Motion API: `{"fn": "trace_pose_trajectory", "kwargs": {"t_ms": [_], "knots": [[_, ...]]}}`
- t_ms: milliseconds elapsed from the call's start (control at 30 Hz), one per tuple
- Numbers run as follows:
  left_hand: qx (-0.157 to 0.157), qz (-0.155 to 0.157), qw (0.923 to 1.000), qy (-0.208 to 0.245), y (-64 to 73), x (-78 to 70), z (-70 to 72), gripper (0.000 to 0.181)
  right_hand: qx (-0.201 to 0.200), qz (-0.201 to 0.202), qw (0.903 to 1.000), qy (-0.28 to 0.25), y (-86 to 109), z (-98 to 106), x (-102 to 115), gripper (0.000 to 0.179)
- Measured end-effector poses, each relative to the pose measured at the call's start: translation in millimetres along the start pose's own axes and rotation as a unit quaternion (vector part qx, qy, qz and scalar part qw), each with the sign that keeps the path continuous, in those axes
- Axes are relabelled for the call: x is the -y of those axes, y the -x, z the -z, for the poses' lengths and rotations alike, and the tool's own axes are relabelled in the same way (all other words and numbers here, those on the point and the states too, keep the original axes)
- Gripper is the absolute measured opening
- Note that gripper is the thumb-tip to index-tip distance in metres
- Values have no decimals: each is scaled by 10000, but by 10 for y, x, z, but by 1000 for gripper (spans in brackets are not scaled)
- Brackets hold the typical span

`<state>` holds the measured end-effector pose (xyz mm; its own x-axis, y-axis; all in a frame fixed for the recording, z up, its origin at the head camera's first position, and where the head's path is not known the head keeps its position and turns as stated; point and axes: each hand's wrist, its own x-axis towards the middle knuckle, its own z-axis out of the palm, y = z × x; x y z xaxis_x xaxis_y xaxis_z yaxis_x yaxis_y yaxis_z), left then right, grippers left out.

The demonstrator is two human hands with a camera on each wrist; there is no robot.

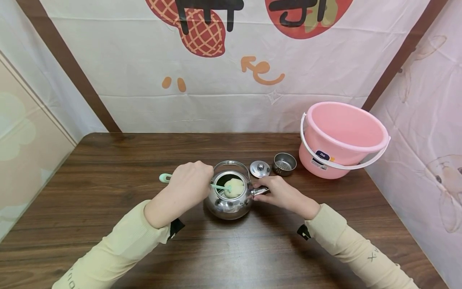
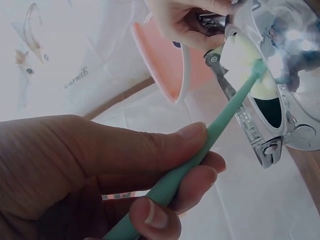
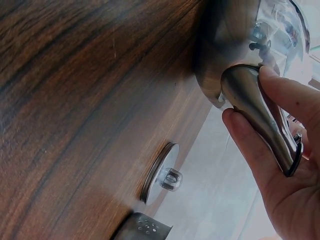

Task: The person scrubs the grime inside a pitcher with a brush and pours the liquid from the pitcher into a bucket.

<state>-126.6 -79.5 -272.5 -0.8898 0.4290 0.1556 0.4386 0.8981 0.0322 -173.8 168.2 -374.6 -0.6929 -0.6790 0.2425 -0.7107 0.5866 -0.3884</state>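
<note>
A stainless steel kettle stands lidless on the wooden table, its hoop handle raised behind the opening. My left hand grips a mint-green sponge brush by its handle, thumb on one side and fingertips on the other. The brush's pale yellow sponge head sits in the kettle's mouth, partly below the rim. At the kettle's right, my right hand holds the tapered spout between thumb and fingers. In the left wrist view the sponge presses close against the rim.
Behind the right hand lie the kettle lid, knob up, and a small perforated metal strainer. A pink bucket with a white handle stands at the table's back right. A printed cloth hangs behind the table.
</note>
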Motion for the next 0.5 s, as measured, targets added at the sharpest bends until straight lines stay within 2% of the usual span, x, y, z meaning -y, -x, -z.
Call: {"fn": "trace_pose_trajectory", "kwargs": {"t_ms": [500], "knots": [[-59, 168, 9998, 41, -30, 26, -18, 27, -138, 201, 9997, 97, -1, 9, 16, 25]]}}
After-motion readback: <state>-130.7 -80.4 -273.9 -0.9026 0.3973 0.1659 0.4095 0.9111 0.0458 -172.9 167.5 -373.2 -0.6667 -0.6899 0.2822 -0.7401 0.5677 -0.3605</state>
